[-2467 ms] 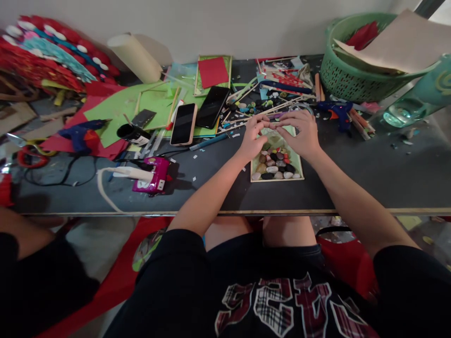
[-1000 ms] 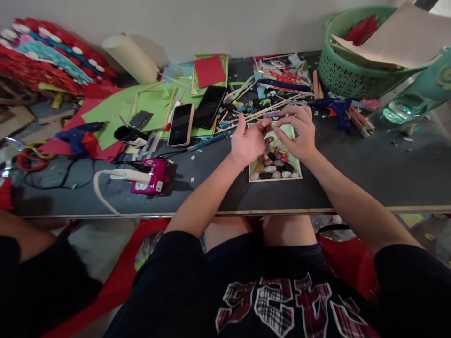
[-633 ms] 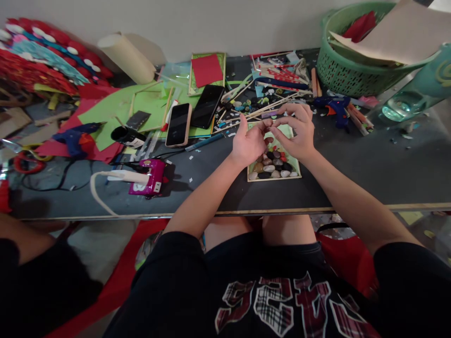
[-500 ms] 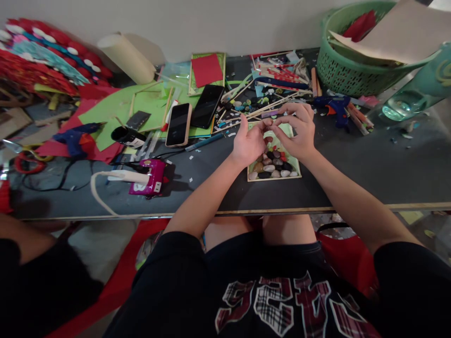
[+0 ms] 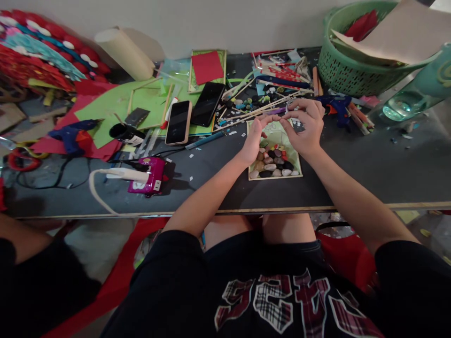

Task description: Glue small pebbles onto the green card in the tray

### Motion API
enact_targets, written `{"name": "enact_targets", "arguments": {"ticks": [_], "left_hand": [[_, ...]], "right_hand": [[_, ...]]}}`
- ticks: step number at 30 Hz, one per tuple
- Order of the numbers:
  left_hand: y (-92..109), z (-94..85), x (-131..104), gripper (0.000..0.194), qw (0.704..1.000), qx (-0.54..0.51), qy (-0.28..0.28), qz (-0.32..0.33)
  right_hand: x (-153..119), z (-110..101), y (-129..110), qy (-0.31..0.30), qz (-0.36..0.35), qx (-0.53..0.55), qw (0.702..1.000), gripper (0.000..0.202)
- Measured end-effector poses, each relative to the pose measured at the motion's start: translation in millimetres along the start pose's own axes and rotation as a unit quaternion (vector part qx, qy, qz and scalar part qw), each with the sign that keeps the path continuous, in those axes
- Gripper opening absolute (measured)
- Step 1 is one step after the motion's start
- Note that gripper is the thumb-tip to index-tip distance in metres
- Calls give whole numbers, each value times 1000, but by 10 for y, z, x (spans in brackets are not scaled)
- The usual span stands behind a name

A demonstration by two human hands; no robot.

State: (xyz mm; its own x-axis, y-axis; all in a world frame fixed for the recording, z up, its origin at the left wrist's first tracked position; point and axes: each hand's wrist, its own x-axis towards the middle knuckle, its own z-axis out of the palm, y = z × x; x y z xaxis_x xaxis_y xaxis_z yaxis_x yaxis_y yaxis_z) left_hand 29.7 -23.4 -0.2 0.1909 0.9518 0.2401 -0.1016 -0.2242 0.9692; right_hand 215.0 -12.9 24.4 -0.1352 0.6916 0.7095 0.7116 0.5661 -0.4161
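Note:
My left hand (image 5: 252, 141) and my right hand (image 5: 306, 126) meet at their fingertips over a small pale green panel (image 5: 294, 141) with a thin raised border. Both hands are closed in a pinch. Whatever lies between the fingertips is too small to make out. Smooth pebbles (image 5: 270, 167) in brown, black, grey and white cover the near half of the panel, along with a few red bits. Faint drawn lines show on its far half, partly hidden by my fingers. Just behind my fingers lies a purple stick-like piece (image 5: 275, 111).
Thin wooden sticks (image 5: 260, 110) and scraps lie behind the panel. Two phones (image 5: 178, 123), a magenta power adapter (image 5: 150, 176) and a blue glue gun (image 5: 72, 136) are leftward. A second glue gun (image 5: 336, 110), green basket (image 5: 347, 70) and bottle (image 5: 405, 101) stand right. Another person's arm (image 5: 24, 239) shows at left.
My right hand has shifted a little to the right. My left thumb has come down from its raised position toward the fingers, uncovering more of the panel and pebbles.

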Motion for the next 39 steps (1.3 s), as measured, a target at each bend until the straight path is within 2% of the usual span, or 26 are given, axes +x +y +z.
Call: {"name": "enact_targets", "arguments": {"ticks": [6,13,17,22,26,31,34,39], "left_hand": [[-15,-17,-2,86,999,25,22,-6],[24,-9,-7,82,999,31,21,-9],[-11,-14,12,76,999,27,28,-9],[-100,-20,70,72,1000,4,-6,-22],[-92,-90,166,73,996,-60,-18,-65],[21,-358,255,68,988,-136,33,-73],[83,-468,235,64,985,-153,30,-76],[191,-364,146,60,979,-177,7,-100]], "right_hand": [[-30,47,49,-42,0,11,999,54],[-50,58,66,-71,11,-1,997,43],[-33,84,101,-53,17,-5,998,46],[-21,139,134,-65,-1,-2,998,47],[-23,157,98,-31,-7,14,999,49],[-69,99,60,47,-28,-2,998,56],[-97,60,96,67,-32,-9,997,56],[-94,43,194,59,-22,19,998,59]]}}
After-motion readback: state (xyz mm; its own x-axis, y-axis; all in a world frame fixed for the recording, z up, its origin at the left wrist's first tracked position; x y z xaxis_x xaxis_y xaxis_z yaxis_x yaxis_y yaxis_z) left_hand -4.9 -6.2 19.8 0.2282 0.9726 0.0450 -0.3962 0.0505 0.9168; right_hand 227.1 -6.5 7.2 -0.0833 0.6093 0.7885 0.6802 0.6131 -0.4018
